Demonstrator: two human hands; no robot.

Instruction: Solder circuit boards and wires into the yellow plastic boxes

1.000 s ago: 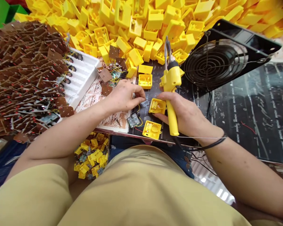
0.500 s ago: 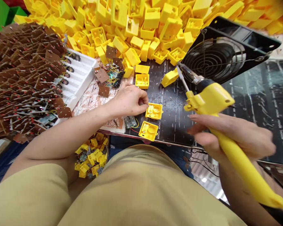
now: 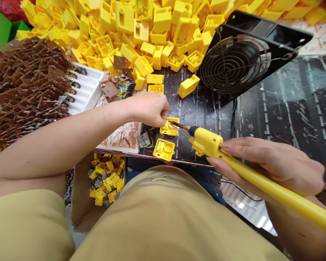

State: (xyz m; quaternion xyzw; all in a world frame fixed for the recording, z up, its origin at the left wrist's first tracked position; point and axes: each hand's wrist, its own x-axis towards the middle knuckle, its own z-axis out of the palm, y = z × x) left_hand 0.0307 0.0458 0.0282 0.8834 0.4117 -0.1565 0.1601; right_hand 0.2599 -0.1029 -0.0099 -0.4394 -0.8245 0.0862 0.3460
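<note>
My right hand (image 3: 271,163) grips a yellow soldering gun (image 3: 209,141) with a solder feeder. Its tip reaches into a small yellow plastic housing (image 3: 170,126) lying on the black bench mat. My left hand (image 3: 152,108) is closed at the upper left edge of that housing, fingertips pinched; what they hold, if anything, is hidden. Nearer the bench edge lies a second yellow housing (image 3: 164,149) with a speaker-like grille. Thin wires join it to a small circuit board (image 3: 144,140) on its left.
Yellow housings (image 3: 130,21) are heaped at the back. A black fan (image 3: 230,69) stands at back right. Brown circuit boards (image 3: 24,83) pile up at left beside a white foam tray (image 3: 88,83). Below the bench edge, a cardboard box (image 3: 81,195) contains yellow parts.
My right hand has brought the soldering gun left and down, so its tip is now at the upper housing. My left hand stays beside that housing, its fingers curled. The camera view has shifted slightly.
</note>
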